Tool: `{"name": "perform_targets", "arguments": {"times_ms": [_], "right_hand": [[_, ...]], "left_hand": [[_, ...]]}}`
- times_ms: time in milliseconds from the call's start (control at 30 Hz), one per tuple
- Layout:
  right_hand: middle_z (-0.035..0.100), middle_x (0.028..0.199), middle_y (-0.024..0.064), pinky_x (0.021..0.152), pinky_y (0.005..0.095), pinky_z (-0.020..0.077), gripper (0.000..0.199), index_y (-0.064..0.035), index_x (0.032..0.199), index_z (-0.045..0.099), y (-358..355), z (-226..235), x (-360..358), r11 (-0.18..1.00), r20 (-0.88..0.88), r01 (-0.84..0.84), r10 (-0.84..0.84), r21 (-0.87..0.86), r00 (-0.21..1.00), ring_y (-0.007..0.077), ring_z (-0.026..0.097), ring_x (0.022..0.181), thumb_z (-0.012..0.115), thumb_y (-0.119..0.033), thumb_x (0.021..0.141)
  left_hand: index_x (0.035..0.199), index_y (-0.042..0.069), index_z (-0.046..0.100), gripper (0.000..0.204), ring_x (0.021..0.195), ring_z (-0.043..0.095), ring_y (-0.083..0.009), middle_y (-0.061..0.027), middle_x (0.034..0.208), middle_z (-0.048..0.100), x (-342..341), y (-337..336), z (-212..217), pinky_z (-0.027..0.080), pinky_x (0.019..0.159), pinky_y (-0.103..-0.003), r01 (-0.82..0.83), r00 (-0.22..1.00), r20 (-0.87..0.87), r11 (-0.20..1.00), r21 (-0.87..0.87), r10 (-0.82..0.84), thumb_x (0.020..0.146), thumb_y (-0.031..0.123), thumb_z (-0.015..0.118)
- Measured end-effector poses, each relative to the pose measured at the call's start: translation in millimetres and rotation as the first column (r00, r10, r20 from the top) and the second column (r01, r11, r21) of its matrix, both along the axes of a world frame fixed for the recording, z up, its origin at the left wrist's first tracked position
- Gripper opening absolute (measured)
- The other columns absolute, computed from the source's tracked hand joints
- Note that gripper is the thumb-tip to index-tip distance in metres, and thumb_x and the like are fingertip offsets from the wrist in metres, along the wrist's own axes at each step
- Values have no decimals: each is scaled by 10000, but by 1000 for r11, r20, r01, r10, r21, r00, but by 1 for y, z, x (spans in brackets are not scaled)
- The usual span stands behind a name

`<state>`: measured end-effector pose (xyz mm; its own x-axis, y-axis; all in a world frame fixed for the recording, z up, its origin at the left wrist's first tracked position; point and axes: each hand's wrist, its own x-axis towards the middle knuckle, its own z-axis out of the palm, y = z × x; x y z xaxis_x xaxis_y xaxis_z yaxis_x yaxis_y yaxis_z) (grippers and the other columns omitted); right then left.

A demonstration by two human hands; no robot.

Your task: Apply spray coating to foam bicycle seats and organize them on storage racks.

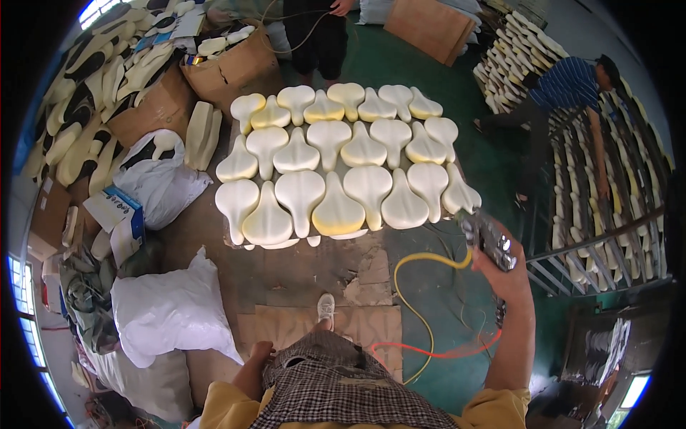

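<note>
My right hand (504, 275) is closed around a spray gun (489, 242), held out at the front right corner of the table. Its nozzle end points at the nearest-right saddle pad (461, 191), close to or over its edge. A yellow hose (429, 256) and a red hose (444, 354) trail below the hand. Bicycle saddle pads (366, 187) in cream and pale yellow lie in three rows, wide and narrow ends alternating. My left hand (263, 350) hangs low beside the checked apron (329, 379), away from the table; its fingers are too dark and small to read.
Cardboard boxes (232, 66) heaped with foam pads stand at far left. White sacks (175, 311) lie at near left. A person in a striped shirt (564, 86) bends over pad-filled racks (600, 222) at right. Another person (314, 39) stands behind the table.
</note>
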<state>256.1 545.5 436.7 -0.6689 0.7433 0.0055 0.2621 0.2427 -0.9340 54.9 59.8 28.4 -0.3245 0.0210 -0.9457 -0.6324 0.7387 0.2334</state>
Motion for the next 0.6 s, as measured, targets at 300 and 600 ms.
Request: {"name": "perform_targets", "arguments": {"times_ms": [300, 600], "right_hand": [[600, 832, 11, 635, 234, 456, 483, -18, 1244, 514, 3, 3, -17, 990, 91, -18, 5, 138, 996, 67, 515, 682, 616, -6, 772], [596, 804, 5, 613, 224, 454, 476, -12, 1243, 514, -6, 3, -17, 996, 37, 53, -56, 75, 998, 57, 518, 667, 625, -15, 781]], "left_hand": [[1176, 47, 543, 413, 666, 612, -233, -139, 996, 644, -20, 9, -11, 496, 553, -343, 266, 962, -96, 957, 116, -255, 848, 294, 503], [1131, 47, 558, 376, 691, 611, -228, -126, 965, 650, -18, 43, 31, 497, 574, -349, 132, 991, -29, 991, 13, -132, 848, 289, 504]]}}
